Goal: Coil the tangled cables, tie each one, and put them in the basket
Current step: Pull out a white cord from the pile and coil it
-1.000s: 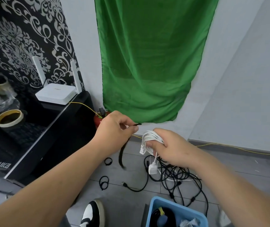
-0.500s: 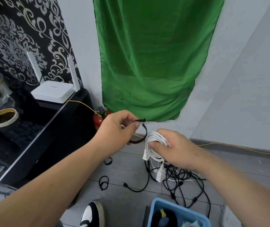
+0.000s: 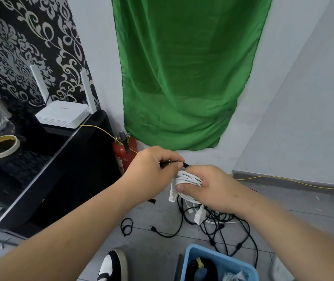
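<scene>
From my remote seat the green cloth (image 3: 182, 78) on the wall fills most of the view. The black counter (image 3: 77, 159) at left carries a white router (image 3: 63, 115) at its back corner and a tape roll (image 3: 0, 147) near its left edge. The floor (image 3: 152, 211) carries the rest: a tangle of black cables (image 3: 218, 226) toward its wall edge, and the blue basket (image 3: 194, 252) nearer the person's shoe (image 3: 111, 264), with a coiled black cable already inside. Spare black ties (image 3: 126, 226) lie left of the tangle.

The right grip (image 3: 208, 185) is clamped round the white cable coil (image 3: 186, 178), held in the air above the tangle with its plug ends dangling below. The left grip (image 3: 154, 171) pinches a black tie (image 3: 186, 164) between thumb and forefinger, and the tie's free end reaches the top of the coil.

I judge the coil light but springy: it would fan open if the fist slackened, so I would keep the hold across the middle, where the loops bunch. The tie looks thin and limp, best pinched close to its end.

A second ago the tie hung straight down from the left grip. Half a second ago it curved in open air, clear of the coil. Now the hands have closed together and the tie meets the bundle
</scene>
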The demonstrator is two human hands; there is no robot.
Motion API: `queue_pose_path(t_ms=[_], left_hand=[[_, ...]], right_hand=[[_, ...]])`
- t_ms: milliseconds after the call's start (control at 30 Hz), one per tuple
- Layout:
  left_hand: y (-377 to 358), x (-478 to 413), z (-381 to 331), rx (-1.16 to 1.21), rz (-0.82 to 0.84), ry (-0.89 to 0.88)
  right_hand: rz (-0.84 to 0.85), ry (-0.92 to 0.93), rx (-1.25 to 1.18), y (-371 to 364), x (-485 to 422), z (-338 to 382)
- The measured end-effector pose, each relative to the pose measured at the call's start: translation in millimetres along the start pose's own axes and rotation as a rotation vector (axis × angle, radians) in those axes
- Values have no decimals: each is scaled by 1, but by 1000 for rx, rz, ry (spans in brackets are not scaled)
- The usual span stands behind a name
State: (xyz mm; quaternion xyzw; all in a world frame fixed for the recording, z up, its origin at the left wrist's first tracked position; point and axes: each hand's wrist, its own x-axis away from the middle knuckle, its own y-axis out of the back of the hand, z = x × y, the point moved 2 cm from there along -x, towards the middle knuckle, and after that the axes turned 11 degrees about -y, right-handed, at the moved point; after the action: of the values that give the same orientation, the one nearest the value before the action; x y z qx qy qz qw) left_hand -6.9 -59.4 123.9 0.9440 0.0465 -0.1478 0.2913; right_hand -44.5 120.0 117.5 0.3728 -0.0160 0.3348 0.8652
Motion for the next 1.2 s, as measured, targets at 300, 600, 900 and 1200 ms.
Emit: queue_pose_path(t_ms=[300, 600, 900, 1200], left_hand=[[-3, 1, -5, -72, 313, -10], [-5, 1, -2, -123, 344, 10], [-2, 3, 2, -81, 291, 13], [2, -2, 4, 13, 53, 86]], right_hand=[[-6, -79, 35, 3, -3, -6], [-78, -142, -30, 4, -5, -6], [-145, -208, -77, 0, -5, -4], [-78, -160, -176, -1, -4, -2]])
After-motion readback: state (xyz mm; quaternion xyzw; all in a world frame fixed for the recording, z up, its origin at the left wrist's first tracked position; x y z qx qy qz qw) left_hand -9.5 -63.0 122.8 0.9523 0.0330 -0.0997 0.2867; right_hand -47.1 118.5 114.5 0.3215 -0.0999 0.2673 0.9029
